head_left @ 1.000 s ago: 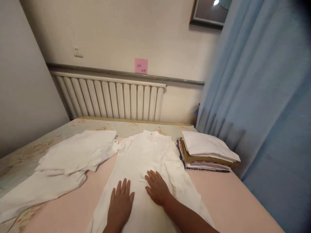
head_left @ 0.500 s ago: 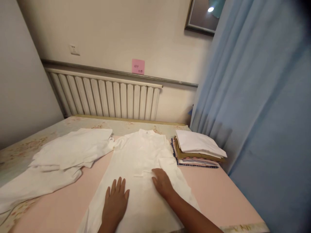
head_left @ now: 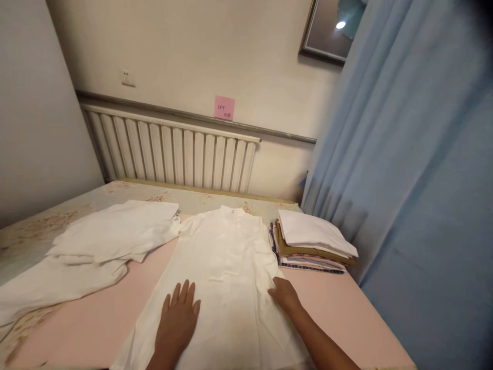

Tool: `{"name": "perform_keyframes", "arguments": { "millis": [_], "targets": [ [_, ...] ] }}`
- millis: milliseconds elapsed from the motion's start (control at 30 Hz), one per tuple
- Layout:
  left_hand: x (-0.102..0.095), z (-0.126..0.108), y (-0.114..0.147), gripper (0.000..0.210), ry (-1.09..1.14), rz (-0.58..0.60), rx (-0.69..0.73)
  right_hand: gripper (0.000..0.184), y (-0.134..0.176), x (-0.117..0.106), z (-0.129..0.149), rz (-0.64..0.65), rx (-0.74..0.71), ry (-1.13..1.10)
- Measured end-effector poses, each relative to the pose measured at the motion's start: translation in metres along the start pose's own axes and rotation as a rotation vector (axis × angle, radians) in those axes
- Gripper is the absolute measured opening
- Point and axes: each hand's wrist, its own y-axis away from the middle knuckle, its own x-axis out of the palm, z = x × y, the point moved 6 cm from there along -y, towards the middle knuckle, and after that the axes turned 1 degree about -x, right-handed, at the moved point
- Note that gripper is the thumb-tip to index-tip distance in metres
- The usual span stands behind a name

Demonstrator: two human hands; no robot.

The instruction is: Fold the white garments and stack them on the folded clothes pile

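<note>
A white shirt (head_left: 227, 246) lies spread out with its collar at the far end and a pocket edge near its middle. My left hand (head_left: 177, 316) rests flat on the shirt's lower left part, fingers stretched out and slightly apart. At the shirt's right side, my right hand (head_left: 285, 297) has its fingers curled in on the edge of the sleeve, which is bunched and creased there. The fingertips of that hand are partly hidden.
Under the shirt is a pink cloth (head_left: 323, 308) on a floral-covered surface. To the left lies a heap of white clothing (head_left: 115, 231). A folded stack of clothes (head_left: 314, 234) sits on the right, beside a blue curtain (head_left: 404, 154). Behind stands a radiator (head_left: 177, 151).
My right hand has moved right, from the shirt's middle to the sleeve at its side. My left hand stays flat in nearly the same place. The view has shifted slightly.
</note>
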Motion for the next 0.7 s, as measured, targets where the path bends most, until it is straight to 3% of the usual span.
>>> {"name": "perform_keyframes", "arguments": {
  "millis": [133, 367, 467, 700],
  "targets": [
    [0.000, 0.000, 0.001, 0.057, 0.006, -0.026, 0.006, 0.013, -0.012, -0.038, 0.003, -0.063, -0.019, -0.002],
    [-0.001, -0.001, 0.001, 0.056, 0.021, -0.036, 0.010, 0.027, -0.045, -0.153, -0.010, -0.280, -0.034, -0.045],
    [-0.001, 0.000, 0.001, 0.056, 0.055, -0.044, 0.014, 0.026, -0.059, -0.200, -0.015, -0.389, -0.056, -0.210],
    [0.000, 0.001, 0.002, 0.056, 0.091, -0.061, 0.010, 0.035, -0.093, -0.261, -0.019, -0.423, -0.041, -0.251]
  ]
}}
